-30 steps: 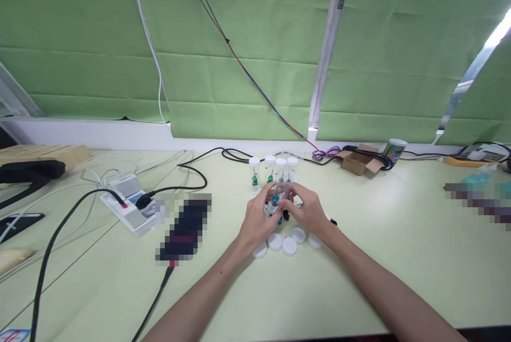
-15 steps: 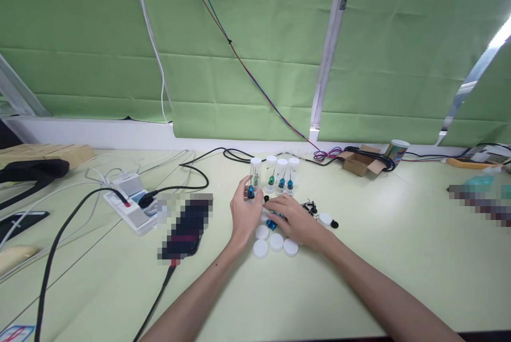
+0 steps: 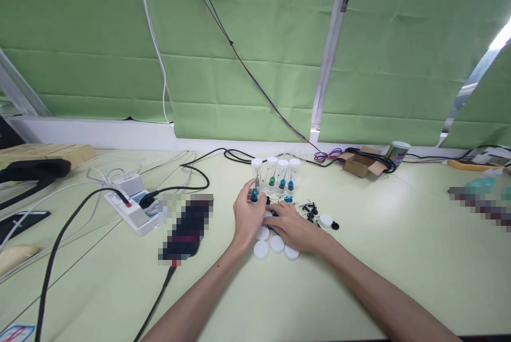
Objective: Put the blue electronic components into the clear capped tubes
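Hand (R) [image 3: 294, 225] palm-down nr caps [image 3: 277, 244]

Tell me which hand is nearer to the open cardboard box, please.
Right. The right hand is front-left of the cardboard box; the left hand is farther left.

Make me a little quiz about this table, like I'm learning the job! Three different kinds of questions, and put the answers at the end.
1. Pick one. What colour is the little piece in the left hand?
A) red
B) blue
C) yellow

2. True or false? The cardboard box near the window blind has all its flaps closed.

3. Count. How many white-topped tubes stand in the row at the back?

Key:
1. B, blue.
2. False: the cardboard box has flaps open.
3. Four.
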{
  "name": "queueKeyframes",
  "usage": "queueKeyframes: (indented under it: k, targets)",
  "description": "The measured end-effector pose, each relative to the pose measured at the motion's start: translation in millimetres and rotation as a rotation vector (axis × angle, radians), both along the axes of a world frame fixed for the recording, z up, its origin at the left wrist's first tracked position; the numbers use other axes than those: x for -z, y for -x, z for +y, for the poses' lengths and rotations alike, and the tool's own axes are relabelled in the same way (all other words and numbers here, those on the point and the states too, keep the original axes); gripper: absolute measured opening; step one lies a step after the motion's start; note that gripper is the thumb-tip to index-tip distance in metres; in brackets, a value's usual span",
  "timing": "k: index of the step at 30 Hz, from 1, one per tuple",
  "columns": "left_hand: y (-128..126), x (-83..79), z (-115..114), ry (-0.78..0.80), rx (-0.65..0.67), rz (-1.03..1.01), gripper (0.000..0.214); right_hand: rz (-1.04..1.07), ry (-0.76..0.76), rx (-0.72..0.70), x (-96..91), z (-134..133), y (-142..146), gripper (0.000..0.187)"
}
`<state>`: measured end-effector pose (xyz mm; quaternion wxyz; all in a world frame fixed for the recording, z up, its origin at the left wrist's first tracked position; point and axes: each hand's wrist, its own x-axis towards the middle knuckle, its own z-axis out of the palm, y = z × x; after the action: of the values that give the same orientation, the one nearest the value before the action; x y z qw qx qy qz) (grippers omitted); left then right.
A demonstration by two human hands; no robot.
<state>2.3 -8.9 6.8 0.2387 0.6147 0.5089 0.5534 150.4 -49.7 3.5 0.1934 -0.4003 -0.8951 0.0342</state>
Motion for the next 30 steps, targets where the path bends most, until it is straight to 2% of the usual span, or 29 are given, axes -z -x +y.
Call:
queueKeyframes:
  k: [10, 17, 23, 27, 30]
  targets:
    - [-1.7, -0.1, -0.7, -0.009, 0.031, -0.002, 0.043, 0.081, -0.017, 0.05, -2.7, -1.4, -1.3, 0.027]
    - [-1.6, 2.9, 1.2, 0.012, 0.029, -0.01, 0.049, 0.266, -0.07, 0.076, 1.3, 10.4, -8.7, 0.034]
    - [-4.4, -2.4, -4.8, -0.022, 0.094, 0.04, 0.051, 0.563, -0.16, 0.224, -2.0, 21.0, -20.4, 0.028]
    - [-6.9, -4.0, -9.1, -0.042, 0.181, 0.119, 0.048, 0.706, -0.233, 0.341, -6.8, 22.6, -26.8, 0.029]
    - [-9.0, -2.7, -11.6, -0.076, 0.265, 0.198, 0.047, 0.764, -0.233, 0.383, -8.6, 22.6, -28.8, 0.03]
